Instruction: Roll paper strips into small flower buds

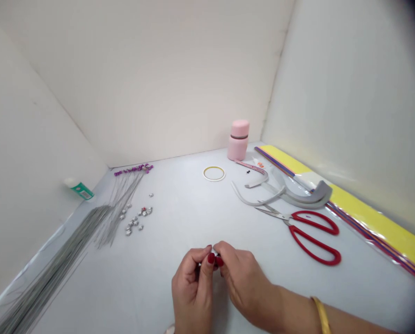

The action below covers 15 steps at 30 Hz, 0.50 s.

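Observation:
Close to the front middle of the table, my left hand [195, 278] and my right hand [240, 276] meet at the fingertips. Both are closed in a pinch around one small silvery piece [214, 252]. Fingers cover most of it, so its exact shape is hidden. Small silver folded stars [132, 223], one with a red spot among them, lie loose to the left of my hands. Red-handled scissors [294, 222] rest to the right with their blades slightly apart. Behind them are curved silver-grey paper strips [307, 198].
Thin wire stems [61, 260] lie in a bundle at left; others carry purple tips [132, 170]. A green-labelled tube [81, 189] is by the left wall. A tape roll [214, 174] and pink flask [238, 141] stand farther back. Yellow sheets [360, 204] line the right wall.

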Available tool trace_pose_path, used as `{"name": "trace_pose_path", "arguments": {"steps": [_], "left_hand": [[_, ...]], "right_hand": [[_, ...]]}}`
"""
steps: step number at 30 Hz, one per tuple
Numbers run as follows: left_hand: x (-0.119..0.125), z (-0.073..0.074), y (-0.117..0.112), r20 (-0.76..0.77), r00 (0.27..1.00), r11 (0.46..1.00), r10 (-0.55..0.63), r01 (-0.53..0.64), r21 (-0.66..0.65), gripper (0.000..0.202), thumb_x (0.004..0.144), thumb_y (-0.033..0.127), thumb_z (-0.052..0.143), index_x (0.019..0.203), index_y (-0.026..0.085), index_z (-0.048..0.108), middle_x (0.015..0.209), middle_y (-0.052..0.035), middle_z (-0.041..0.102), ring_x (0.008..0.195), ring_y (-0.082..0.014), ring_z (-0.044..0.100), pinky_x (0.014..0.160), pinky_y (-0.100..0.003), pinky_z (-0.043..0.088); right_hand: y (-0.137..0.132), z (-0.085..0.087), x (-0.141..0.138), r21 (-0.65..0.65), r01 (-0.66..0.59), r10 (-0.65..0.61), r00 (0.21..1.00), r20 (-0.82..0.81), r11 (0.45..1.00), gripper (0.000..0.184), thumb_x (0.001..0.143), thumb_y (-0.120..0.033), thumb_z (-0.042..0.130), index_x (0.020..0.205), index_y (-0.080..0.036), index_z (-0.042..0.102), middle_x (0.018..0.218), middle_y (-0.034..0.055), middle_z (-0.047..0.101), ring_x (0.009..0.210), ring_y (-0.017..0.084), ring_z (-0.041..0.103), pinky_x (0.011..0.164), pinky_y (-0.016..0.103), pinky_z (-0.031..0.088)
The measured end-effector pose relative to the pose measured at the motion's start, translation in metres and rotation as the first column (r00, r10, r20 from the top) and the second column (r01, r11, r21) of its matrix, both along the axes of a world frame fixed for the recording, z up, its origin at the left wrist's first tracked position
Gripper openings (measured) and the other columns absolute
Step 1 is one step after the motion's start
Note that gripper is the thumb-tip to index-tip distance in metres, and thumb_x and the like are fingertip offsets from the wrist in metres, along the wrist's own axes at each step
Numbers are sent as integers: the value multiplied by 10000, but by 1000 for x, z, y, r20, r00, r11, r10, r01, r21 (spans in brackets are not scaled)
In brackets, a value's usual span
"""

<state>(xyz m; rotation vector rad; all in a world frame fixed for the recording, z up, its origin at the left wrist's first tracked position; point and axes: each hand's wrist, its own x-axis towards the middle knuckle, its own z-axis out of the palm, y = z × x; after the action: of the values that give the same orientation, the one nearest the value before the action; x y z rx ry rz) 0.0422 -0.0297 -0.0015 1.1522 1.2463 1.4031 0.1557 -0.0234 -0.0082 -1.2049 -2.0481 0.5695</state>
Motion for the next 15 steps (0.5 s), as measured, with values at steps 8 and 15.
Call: {"name": "trace_pose_path", "arguments": {"steps": [8,15], "left_hand": [[1,0,-2,-23,1000,999,20,-19,42,145,757,290,586,669,177,608,624,-13,600,591,-150,543,583,-225,450],[2,2,1,-14,999,999,29,-29,-23,155,747,313,591,706,173,641,681,-32,649,640,-170,582,629,-248,465]], "right_hand": [[0,-1,-4,-43,33,-34,999,-8,999,93,860,-171,300,811,-219,363,579,-36,431,454,120,423,464,218,317],[3,2,-4,-141,59,-65,997,-39,988,115,872,-193,305,798,-216,390,590,-27,461,477,122,446,486,226,334]]}}
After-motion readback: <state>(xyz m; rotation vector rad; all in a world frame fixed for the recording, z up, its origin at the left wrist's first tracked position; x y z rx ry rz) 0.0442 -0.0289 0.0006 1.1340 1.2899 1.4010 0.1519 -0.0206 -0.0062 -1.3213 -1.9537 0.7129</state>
